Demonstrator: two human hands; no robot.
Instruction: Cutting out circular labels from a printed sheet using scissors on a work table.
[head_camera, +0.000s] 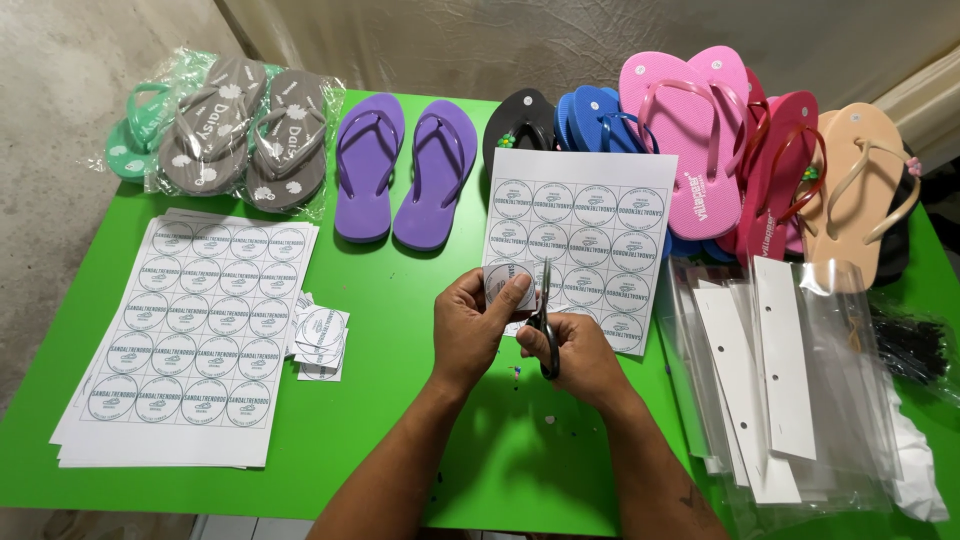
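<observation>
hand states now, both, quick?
Left hand: closed on the label sheet, pinching its near edge.
Right hand: closed on the scissors, blades up into the sheet.

Person, seen from the head camera: two forearms and two hands only. Left hand (475, 325): bare, no ring, no watch, no glove; short nails. Right hand (578, 352): bare, no ring or band. Both forearms uncovered to the near edge of the view, no sleeves showing. Right forearm: small dark mark near the elbow, too small to make out.
</observation>
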